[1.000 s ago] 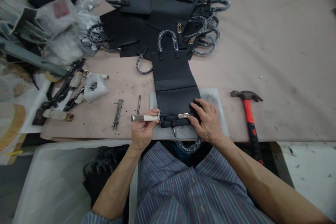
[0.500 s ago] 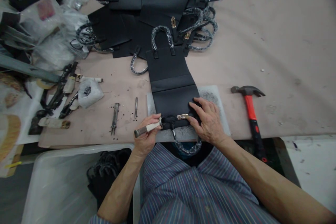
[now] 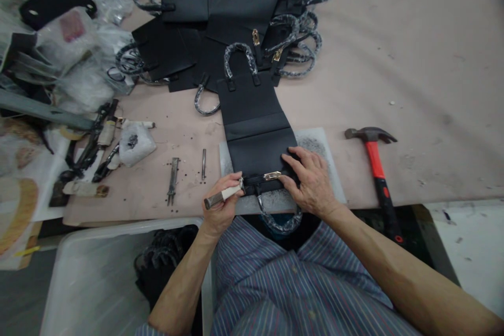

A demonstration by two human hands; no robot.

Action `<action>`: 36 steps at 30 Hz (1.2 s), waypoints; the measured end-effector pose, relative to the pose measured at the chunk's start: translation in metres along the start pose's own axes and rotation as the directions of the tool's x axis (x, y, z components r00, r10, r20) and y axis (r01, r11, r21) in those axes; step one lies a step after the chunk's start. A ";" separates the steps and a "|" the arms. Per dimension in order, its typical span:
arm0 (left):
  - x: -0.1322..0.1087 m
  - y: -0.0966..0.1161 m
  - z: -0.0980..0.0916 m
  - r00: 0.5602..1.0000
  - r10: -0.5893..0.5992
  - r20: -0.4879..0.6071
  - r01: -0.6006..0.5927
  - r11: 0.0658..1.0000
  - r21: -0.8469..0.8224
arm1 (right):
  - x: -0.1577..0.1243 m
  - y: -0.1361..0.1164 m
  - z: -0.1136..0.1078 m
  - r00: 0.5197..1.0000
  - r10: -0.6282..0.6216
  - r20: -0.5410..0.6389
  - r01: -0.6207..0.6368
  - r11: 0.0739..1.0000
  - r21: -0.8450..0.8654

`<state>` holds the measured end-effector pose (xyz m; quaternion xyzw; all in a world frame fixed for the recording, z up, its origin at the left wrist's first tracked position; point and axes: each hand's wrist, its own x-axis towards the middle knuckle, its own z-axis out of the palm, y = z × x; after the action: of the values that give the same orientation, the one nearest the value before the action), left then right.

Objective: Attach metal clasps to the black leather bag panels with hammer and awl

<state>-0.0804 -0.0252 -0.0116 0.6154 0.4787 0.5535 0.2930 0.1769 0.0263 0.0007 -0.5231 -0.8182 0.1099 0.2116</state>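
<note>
One wrapped tool (image 3: 231, 190), fingers of the left hand (image 3: 218, 214) clamped round it — right hand (image 3: 313, 184), fingers spread on that black panel (image 3: 258, 147), best press it flat.

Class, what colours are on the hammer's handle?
The handle is red near the metal head, mostly black below; clearest in the head camera view.

The shirt (image 3: 271, 286) is greyish blue (with thin stripes).
</note>
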 end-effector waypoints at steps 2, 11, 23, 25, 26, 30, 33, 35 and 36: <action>0.000 0.000 0.000 1.000 -0.002 0.011 0.002 1.000 0.014 | 0.000 0.000 0.000 1.000 0.000 -0.003 0.000 1.000 0.000; 0.000 -0.001 0.001 1.000 0.000 0.006 0.000 0.999 0.045 | 0.001 0.000 0.000 1.000 0.004 -0.003 -0.004 1.000 0.003; -0.004 0.010 0.002 0.996 0.087 0.000 -0.086 0.986 0.144 | 0.001 0.000 0.000 1.000 0.014 0.004 -0.014 1.000 -0.006; -0.004 0.008 0.002 0.997 0.083 0.004 -0.083 0.987 0.137 | 0.001 0.000 0.000 1.000 0.013 0.007 -0.013 1.000 -0.010; -0.004 0.007 0.002 0.996 0.085 0.011 -0.086 0.987 0.133 | 0.001 0.000 0.000 1.000 0.012 0.007 -0.012 1.000 -0.010; 0.000 0.006 0.003 0.995 0.088 0.044 -0.093 0.988 0.121 | 0.001 0.001 0.000 1.000 0.014 0.010 -0.014 1.000 -0.003; 0.003 0.006 0.003 0.996 0.069 0.052 -0.074 0.990 0.119 | 0.001 0.001 0.000 1.000 0.016 0.007 -0.016 1.000 0.001; 0.005 0.005 0.003 0.997 0.053 0.056 -0.060 0.990 0.126 | 0.001 0.001 0.000 1.000 0.016 0.003 -0.016 1.000 0.003; 0.005 0.005 0.003 0.997 0.046 0.059 -0.053 0.990 0.129 | 0.001 0.001 0.000 1.000 0.016 0.001 -0.016 1.000 0.005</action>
<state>-0.0769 -0.0218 -0.0061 0.6600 0.4900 0.5107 0.2518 0.1770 0.0275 0.0003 -0.5292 -0.8138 0.1138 0.2115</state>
